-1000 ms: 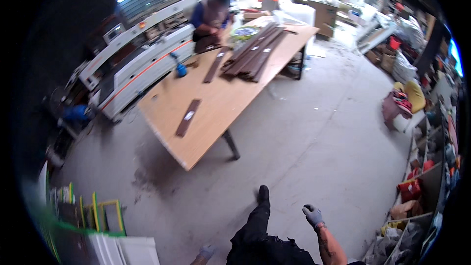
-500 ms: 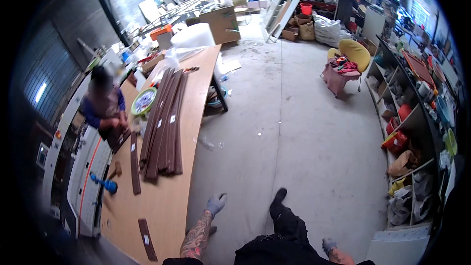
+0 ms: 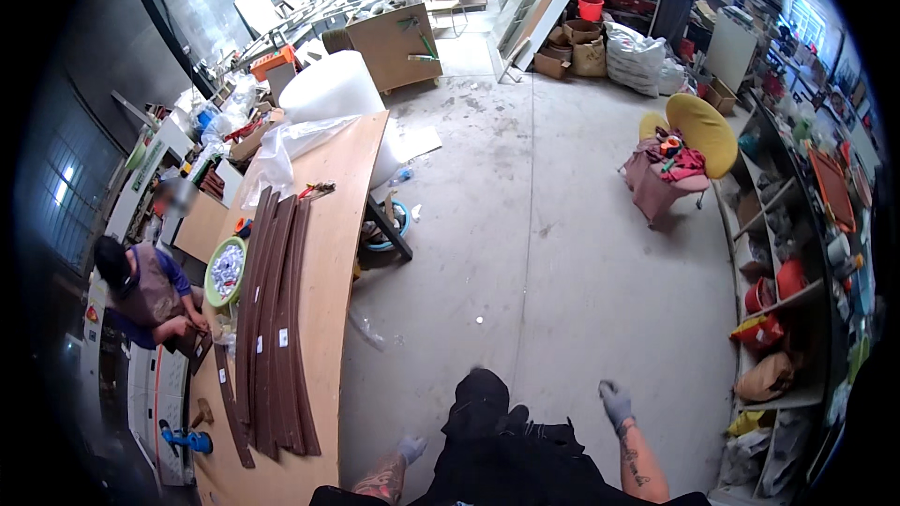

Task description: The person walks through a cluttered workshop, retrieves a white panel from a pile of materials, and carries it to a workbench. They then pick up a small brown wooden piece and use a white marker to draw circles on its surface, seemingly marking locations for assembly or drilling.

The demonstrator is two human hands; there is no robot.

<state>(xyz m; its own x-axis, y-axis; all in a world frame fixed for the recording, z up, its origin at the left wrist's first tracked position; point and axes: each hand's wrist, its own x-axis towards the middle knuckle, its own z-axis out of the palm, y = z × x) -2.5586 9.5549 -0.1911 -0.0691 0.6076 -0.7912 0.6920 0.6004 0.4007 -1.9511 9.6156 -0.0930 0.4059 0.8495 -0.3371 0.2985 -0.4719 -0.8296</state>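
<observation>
My left hand [image 3: 412, 450], in a grey glove, hangs low beside the wooden table [image 3: 323, 356] and holds nothing; its fingers look loosely apart, though a little blurred. Out over the floor to the right is my right hand [image 3: 614, 402], gloved in grey too, empty, with loosely extended fingers. Neither hand touches anything. On the table, nearest my left hand, long dark brown strips [image 3: 279, 337] with small white labels lie in a bundle. A separate brown strip [image 3: 231, 408] lies along their left side.
Behind the table's left side a person [image 3: 150, 290] handles a brown piece. A green basin [image 3: 225, 272] and blue tool [image 3: 192, 439] are near them. A yellow chair [image 3: 701, 136] holding cloths stands ahead right. Cluttered shelves [image 3: 797, 295] line the right; a table leg [image 3: 387, 230] meets the floor.
I have moved forward along the table, so the strips and chair appear closer. My right hand has swung forward and my left hand back toward my body.
</observation>
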